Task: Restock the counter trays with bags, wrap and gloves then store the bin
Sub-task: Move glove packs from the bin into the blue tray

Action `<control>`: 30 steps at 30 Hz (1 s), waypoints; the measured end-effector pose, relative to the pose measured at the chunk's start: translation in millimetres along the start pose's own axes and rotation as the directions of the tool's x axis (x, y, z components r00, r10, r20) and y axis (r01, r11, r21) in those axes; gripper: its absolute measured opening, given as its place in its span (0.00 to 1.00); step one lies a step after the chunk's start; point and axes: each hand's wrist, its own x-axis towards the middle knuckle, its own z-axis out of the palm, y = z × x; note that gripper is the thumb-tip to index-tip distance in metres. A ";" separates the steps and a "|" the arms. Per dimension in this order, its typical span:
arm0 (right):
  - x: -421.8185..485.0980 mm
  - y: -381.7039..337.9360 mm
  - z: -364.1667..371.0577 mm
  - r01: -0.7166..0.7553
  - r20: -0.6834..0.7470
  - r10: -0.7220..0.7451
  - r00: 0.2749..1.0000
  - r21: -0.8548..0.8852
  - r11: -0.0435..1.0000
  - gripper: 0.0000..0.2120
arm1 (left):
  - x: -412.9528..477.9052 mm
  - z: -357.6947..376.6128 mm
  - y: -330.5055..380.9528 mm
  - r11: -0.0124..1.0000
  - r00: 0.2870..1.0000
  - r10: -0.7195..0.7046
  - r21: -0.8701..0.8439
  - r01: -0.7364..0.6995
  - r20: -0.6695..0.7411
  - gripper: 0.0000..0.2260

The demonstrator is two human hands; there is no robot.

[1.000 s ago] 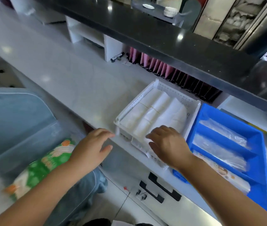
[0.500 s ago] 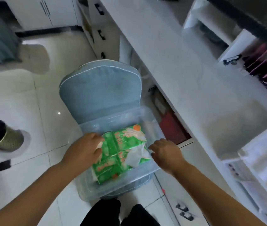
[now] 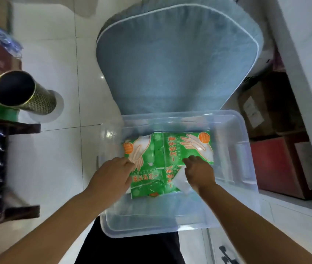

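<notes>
Both hands in clear bin (image 3: 246,149): left hand (image 3: 111,174) & right hand (image 3: 199,172) each w/ grip closing on green glove packs (image 3: 162,161), unclear if pinched; lift whole stack level.

White tile floor (image 3: 52,44), blue chair (image 3: 178,60), boxes (image 3: 277,115) under counter.
</notes>
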 end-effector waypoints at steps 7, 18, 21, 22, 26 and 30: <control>42.4 14.5 43.8 0.102 -0.063 -0.112 0.992 -0.136 0.985 0.23 | 27.0 50.5 13.3 0.981 0.994 -0.105 -0.166 0.102 -0.007 0.16; 33.2 15.5 14.3 0.272 -0.481 -0.146 0.865 0.203 0.941 0.05 | 38.3 66.8 56.2 0.917 0.971 -0.224 -0.319 0.239 0.083 0.16; 14.4 -7.2 -1.6 0.337 -0.549 -0.155 0.822 0.247 0.909 0.04 | 47.5 48.4 73.6 0.387 0.877 -0.408 -0.822 0.417 0.253 0.12; 7.5 -16.7 -4.6 0.371 -0.552 -0.187 0.813 0.244 0.896 0.04 | 51.0 41.6 78.4 0.166 0.839 -0.457 -0.898 0.407 0.296 0.07; -12.5 -49.1 -10.5 0.480 -0.567 -0.279 0.775 0.240 0.844 0.06 | 53.6 21.6 74.6 -0.191 0.693 -0.651 -0.951 0.243 0.308 0.05; -12.7 -51.6 -10.4 0.475 -0.555 -0.278 0.784 0.247 0.845 0.09 | 39.5 3.0 37.6 0.014 0.668 -0.738 -0.987 0.159 0.097 0.13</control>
